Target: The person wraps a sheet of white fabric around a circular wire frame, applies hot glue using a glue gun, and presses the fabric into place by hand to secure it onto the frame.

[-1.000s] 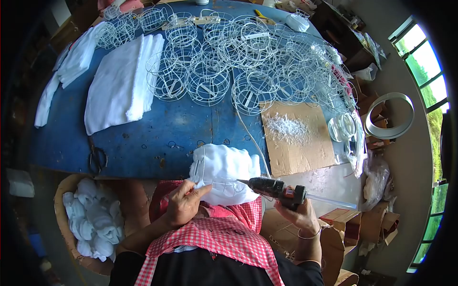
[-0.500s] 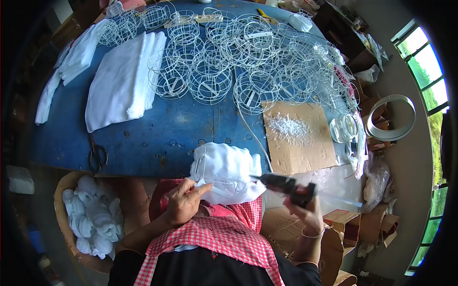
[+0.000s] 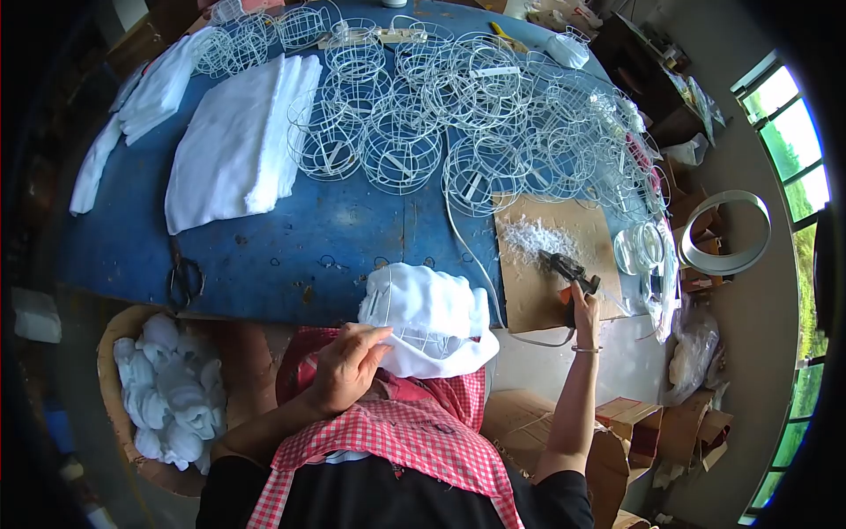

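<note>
Filling an open box (image 3: pixel 107 366) at the far left, soft white bundles (image 3: pixel 181 388) lie heaped below the table (image 3: pixel 273 251). Dark-handled scissors (image 3: pixel 185 282) lie near that edge of the table, just below a stack of folded white cloth (image 3: pixel 229 154). Next comes the left hand (image 3: pixel 350 366), its thumb and fingers pinched together on the near left edge of a cloth-covered wire frame (image 3: pixel 423 304). That frame sits at the near edge of the table, in front of the red checked apron (image 3: pixel 388 423), with bare wires showing between the upper wrap and the loose fold below. It should be light, springy in the wire and soft in the cloth; a hard squeeze would probably bend it or drag the cover askew. The wire rim, through the cloth, looks the surest place to take hold (the loose fold would only slide). Beyond it, bare wire frames (image 3: pixel 401 159) crowd the far side of the table. Farther right, a sheet of cardboard (image 3: pixel 529 304) carries white scraps (image 3: pixel 536 238). Over it is a dark glue gun (image 3: pixel 564 264), gripped in the right hand (image 3: pixel 585 309); whether its tip touches the cardboard I cannot tell. The gun looks stiff and heavier than the frame, best held by the handle, clear of the possibly hot nozzle.
</note>
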Demonstrator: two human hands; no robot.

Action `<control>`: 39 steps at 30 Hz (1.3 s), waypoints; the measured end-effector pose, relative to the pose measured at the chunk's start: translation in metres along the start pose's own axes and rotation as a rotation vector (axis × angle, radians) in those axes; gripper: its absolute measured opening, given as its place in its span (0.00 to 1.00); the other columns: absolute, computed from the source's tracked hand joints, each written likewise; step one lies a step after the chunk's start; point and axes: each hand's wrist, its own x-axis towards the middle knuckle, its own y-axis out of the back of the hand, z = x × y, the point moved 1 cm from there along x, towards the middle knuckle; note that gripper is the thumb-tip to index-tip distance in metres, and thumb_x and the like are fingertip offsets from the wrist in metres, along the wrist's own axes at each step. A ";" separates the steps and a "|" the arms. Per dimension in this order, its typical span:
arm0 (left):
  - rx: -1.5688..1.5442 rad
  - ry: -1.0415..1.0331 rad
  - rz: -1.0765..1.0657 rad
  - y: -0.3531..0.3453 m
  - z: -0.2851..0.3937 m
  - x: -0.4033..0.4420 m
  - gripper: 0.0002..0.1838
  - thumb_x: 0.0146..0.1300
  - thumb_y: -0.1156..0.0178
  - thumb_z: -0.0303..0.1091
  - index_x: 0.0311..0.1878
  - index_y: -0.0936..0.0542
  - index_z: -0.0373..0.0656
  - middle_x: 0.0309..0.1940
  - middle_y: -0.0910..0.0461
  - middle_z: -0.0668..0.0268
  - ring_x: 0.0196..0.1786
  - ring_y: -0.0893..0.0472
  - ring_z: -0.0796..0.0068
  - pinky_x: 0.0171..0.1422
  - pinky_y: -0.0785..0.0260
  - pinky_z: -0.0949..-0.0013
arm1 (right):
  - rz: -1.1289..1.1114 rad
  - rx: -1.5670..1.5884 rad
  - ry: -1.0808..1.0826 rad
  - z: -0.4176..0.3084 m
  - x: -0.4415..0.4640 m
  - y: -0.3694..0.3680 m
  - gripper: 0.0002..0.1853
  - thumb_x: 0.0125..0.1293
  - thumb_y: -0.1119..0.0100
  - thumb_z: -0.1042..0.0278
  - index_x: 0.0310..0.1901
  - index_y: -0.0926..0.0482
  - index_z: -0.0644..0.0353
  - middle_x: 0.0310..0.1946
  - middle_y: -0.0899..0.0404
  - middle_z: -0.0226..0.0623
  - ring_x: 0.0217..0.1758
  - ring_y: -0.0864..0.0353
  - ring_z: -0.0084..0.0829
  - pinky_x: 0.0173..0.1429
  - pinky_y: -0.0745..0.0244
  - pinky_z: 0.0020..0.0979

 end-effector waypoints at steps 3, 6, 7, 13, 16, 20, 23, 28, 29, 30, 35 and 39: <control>-0.008 -0.011 -0.002 0.001 0.001 0.003 0.20 0.47 0.34 0.20 0.46 0.25 0.41 0.35 0.24 0.61 0.36 0.22 0.64 0.35 0.28 0.68 | 0.355 -0.535 0.174 -0.051 -0.046 0.007 0.19 0.61 0.45 0.49 0.33 0.24 0.61 0.28 0.23 0.44 0.31 0.24 0.41 0.36 0.31 0.39; 0.007 -0.014 0.002 0.002 0.002 0.004 0.21 0.48 0.35 0.20 0.47 0.25 0.42 0.36 0.25 0.61 0.36 0.22 0.64 0.35 0.27 0.68 | 0.205 0.088 0.510 -0.119 -0.102 0.015 0.04 0.57 0.42 0.73 0.34 0.24 0.61 0.33 0.23 0.41 0.35 0.25 0.41 0.41 0.31 0.35; 0.009 -0.017 0.000 0.002 0.001 0.004 0.21 0.48 0.35 0.20 0.47 0.25 0.42 0.36 0.25 0.61 0.36 0.22 0.64 0.35 0.27 0.68 | 0.092 0.275 0.602 -0.147 -0.132 0.014 0.08 0.53 0.40 0.76 0.36 0.24 0.62 0.35 0.24 0.42 0.39 0.25 0.39 0.44 0.30 0.33; 0.033 -0.033 -0.027 0.003 0.002 0.007 0.21 0.48 0.35 0.20 0.48 0.24 0.43 0.35 0.26 0.62 0.34 0.22 0.67 0.34 0.28 0.70 | -0.206 0.190 0.868 -0.193 -0.199 -0.020 0.27 0.38 0.26 0.53 0.41 0.21 0.56 0.49 0.30 0.42 0.51 0.31 0.42 0.53 0.35 0.40; 0.038 -0.048 -0.028 0.003 0.001 0.005 0.20 0.49 0.35 0.21 0.47 0.24 0.43 0.35 0.26 0.62 0.34 0.23 0.67 0.33 0.28 0.70 | -0.196 0.150 0.890 -0.200 -0.202 -0.028 0.24 0.39 0.26 0.55 0.38 0.23 0.56 0.47 0.30 0.40 0.49 0.31 0.41 0.52 0.37 0.41; 0.029 -0.023 -0.030 0.004 0.002 0.003 0.19 0.50 0.35 0.22 0.47 0.24 0.43 0.34 0.26 0.62 0.33 0.23 0.67 0.33 0.29 0.69 | -0.175 0.126 0.955 -0.193 -0.202 -0.034 0.20 0.40 0.26 0.60 0.32 0.26 0.54 0.41 0.28 0.37 0.46 0.31 0.40 0.49 0.39 0.40; 0.022 -0.016 -0.031 0.003 0.001 0.003 0.19 0.49 0.35 0.21 0.46 0.24 0.42 0.34 0.26 0.62 0.34 0.23 0.66 0.33 0.29 0.69 | -0.163 0.063 0.973 -0.197 -0.204 -0.029 0.17 0.40 0.27 0.63 0.30 0.27 0.54 0.38 0.29 0.36 0.44 0.31 0.40 0.47 0.38 0.39; 0.027 -0.008 -0.056 0.004 0.000 0.002 0.20 0.46 0.33 0.21 0.45 0.24 0.41 0.34 0.26 0.61 0.35 0.24 0.65 0.34 0.30 0.69 | -0.138 0.242 0.867 -0.184 -0.195 -0.041 0.14 0.40 0.27 0.70 0.28 0.25 0.57 0.44 0.28 0.41 0.49 0.29 0.43 0.49 0.34 0.42; 0.031 -0.009 -0.067 0.005 0.001 0.003 0.20 0.46 0.32 0.22 0.45 0.24 0.41 0.35 0.26 0.61 0.35 0.25 0.65 0.35 0.30 0.68 | -0.146 0.328 0.854 -0.183 -0.193 -0.044 0.14 0.40 0.27 0.72 0.28 0.24 0.58 0.45 0.28 0.42 0.50 0.29 0.44 0.50 0.33 0.42; 0.035 -0.012 -0.077 0.007 0.003 0.005 0.20 0.46 0.32 0.24 0.45 0.24 0.42 0.35 0.27 0.61 0.35 0.25 0.64 0.35 0.30 0.68 | -0.154 0.413 0.841 -0.182 -0.191 -0.047 0.13 0.40 0.28 0.73 0.27 0.24 0.58 0.47 0.29 0.44 0.52 0.29 0.45 0.51 0.32 0.42; 0.216 -0.113 -0.116 0.015 0.009 0.011 0.22 0.45 0.30 0.29 0.46 0.23 0.44 0.37 0.29 0.63 0.38 0.27 0.65 0.38 0.31 0.67 | -0.141 0.408 0.848 -0.176 -0.192 -0.056 0.12 0.39 0.28 0.77 0.27 0.22 0.58 0.53 0.31 0.50 0.55 0.29 0.45 0.54 0.31 0.37; 0.271 -0.232 -0.105 0.018 0.011 0.024 0.22 0.46 0.30 0.33 0.46 0.23 0.47 0.38 0.30 0.66 0.40 0.27 0.67 0.42 0.31 0.65 | -0.085 0.443 0.902 -0.176 -0.187 -0.060 0.12 0.40 0.28 0.76 0.28 0.21 0.58 0.57 0.34 0.51 0.60 0.32 0.45 0.57 0.32 0.37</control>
